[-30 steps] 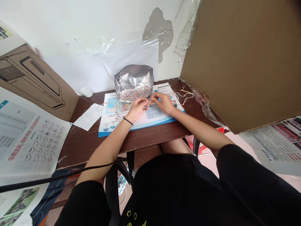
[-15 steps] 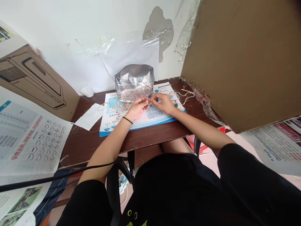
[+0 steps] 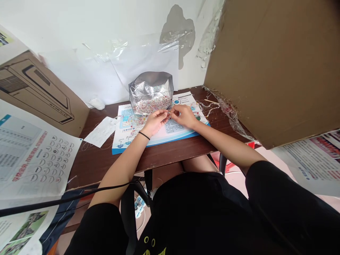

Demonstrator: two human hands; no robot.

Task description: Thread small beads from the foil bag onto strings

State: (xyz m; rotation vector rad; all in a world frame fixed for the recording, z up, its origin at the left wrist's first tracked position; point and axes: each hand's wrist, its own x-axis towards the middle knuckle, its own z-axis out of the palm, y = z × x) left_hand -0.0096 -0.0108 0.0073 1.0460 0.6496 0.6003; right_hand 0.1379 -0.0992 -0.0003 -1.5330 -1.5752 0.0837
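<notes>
Both our left hand and right hand are curled almost tip to tip, pinching what we can't tell, while the beads in the bag sit near, at ten o'clock from the grip, closer to our left.

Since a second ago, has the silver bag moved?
No. Judged against the grey wall patch, the silver bag stands in the same place; no sideways shift shows beyond the slight camera move.
</notes>
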